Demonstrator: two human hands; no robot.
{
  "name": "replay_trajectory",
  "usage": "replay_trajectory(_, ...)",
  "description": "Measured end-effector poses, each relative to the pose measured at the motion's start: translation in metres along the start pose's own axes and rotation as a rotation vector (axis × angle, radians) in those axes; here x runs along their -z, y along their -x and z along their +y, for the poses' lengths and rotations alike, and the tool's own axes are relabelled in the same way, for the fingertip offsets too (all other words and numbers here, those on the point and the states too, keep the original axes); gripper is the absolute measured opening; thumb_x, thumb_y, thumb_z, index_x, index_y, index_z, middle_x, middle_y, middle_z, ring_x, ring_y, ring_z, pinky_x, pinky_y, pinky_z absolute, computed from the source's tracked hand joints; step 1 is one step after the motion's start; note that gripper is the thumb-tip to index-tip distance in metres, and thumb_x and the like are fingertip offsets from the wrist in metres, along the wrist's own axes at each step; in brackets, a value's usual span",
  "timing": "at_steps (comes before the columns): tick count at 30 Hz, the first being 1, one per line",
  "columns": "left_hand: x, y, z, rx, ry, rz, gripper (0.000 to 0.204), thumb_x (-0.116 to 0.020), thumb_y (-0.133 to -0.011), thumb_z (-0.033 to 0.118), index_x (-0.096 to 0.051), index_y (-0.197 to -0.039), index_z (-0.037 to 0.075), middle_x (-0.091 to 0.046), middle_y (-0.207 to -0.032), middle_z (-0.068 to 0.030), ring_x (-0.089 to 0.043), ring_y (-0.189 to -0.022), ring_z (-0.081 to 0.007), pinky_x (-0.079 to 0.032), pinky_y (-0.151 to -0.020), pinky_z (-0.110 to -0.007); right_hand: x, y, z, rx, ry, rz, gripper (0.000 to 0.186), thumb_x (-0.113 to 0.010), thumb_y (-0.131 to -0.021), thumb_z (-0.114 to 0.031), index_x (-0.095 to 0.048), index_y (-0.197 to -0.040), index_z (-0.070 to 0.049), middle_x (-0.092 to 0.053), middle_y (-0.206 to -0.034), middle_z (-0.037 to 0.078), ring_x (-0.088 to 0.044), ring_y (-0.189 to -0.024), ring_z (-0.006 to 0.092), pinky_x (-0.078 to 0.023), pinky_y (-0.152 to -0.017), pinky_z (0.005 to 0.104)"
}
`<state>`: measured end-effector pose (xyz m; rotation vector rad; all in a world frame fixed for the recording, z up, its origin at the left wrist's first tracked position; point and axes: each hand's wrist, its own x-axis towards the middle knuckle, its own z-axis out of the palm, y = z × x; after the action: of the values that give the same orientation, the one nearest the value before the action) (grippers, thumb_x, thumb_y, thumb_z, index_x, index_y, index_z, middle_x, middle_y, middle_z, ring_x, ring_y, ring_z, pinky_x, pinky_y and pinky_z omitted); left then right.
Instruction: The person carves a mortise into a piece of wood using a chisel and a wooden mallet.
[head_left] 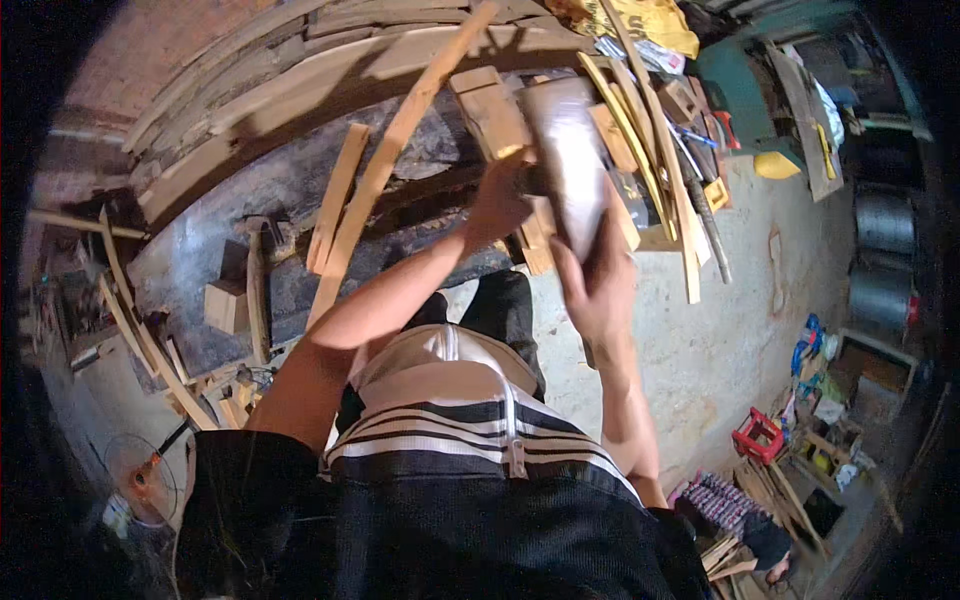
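Observation:
A shiny silver metal tool (pixel 570 150), long and smeared by motion, is held up in front of me over the wood at the bench. My right hand (pixel 600 285) is closed round its near right end, the thumb lying along its side. At a dark part on the tool's left side, my left hand (pixel 500 205) is closed too, its fingers blurred and partly hidden. Beneath and beyond the tool lie wooden blocks (pixel 487 108), partly covered by it. The tool's exact kind does not show.
A long wooden strip (pixel 400 130) crosses the dark bench. On its left lie a hammer (pixel 257 290) and a wood block (pixel 227 306). Several thin strips (pixel 685 220) stick out at the right. A fan (pixel 145 478) stands lower left; a person (pixel 770 545) is at lower right.

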<state>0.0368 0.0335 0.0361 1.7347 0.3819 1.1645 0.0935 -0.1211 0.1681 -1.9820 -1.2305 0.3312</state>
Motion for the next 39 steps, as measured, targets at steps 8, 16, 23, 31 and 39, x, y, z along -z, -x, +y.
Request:
replay_trajectory(8, 0.045, -0.042, -0.009, 0.590, 0.480, 0.477, 0.020, -0.079, -0.085, 0.012, -0.059, -0.083, 0.011, -0.062, -0.082, 0.0045, -0.059, -0.076, -0.0086, -0.048, -0.069, -0.027, 0.007, 0.007, 0.025, -0.517, -0.380, -0.124, 0.072, -0.065, -0.092, -0.035, -0.033, -0.151, -0.008, -0.063, -0.112, 0.018, -0.061, -0.067, 0.0196, -0.052, -0.056, 0.0334)
replay_trajectory(16, 0.034, -0.020, 0.000, 0.452, 0.251, 0.252, 0.022, -0.078, -0.086, 0.012, -0.058, -0.078, 0.012, -0.050, -0.070, 0.0089, -0.041, -0.062, -0.0016, -0.033, -0.055, -0.024, 0.006, 0.025, 0.044, -0.488, -0.283, -0.035, 0.075, -0.066, -0.093, -0.038, -0.029, -0.154, -0.013, -0.070, -0.096, 0.018, -0.064, -0.064, 0.0197, -0.050, -0.052, 0.0340)
replay_trajectory(23, 0.014, -0.014, 0.010, 0.160, 0.010, 0.034, 0.017, -0.075, -0.087, 0.007, -0.059, -0.083, 0.006, -0.058, -0.072, 0.0015, -0.052, -0.070, -0.0056, -0.044, -0.062, -0.024, 0.018, 0.014, -0.008, -0.284, -0.347, 0.029, 0.084, -0.070, -0.089, -0.022, -0.021, -0.155, -0.004, -0.055, -0.133, 0.033, -0.062, -0.118, 0.0411, -0.052, -0.096, 0.0420)
replay_trajectory(31, -0.006, 0.000, 0.012, 0.216, 0.149, 0.026, 0.015, -0.068, -0.079, 0.003, -0.061, -0.092, 0.002, -0.063, -0.069, -0.0068, -0.063, -0.064, -0.0205, -0.052, -0.065, -0.033, 0.015, -0.005, 0.000, 0.033, 0.141, -0.078, 0.090, -0.071, -0.083, -0.026, -0.022, -0.157, -0.014, -0.071, -0.096, 0.027, -0.070, -0.079, 0.0448, -0.058, -0.067, 0.0468)
replay_trajectory(39, 0.021, -0.008, -0.004, 0.535, 0.455, 0.244, 0.009, -0.072, -0.089, 0.005, -0.064, -0.093, 0.004, -0.065, -0.081, 0.0018, -0.065, -0.076, -0.0111, -0.053, -0.069, -0.029, -0.001, 0.004, 0.021, -0.231, -0.105, -0.095, 0.081, -0.068, -0.090, -0.027, -0.024, -0.156, -0.011, -0.062, -0.125, 0.031, -0.066, -0.106, 0.0454, -0.054, -0.090, 0.0441)
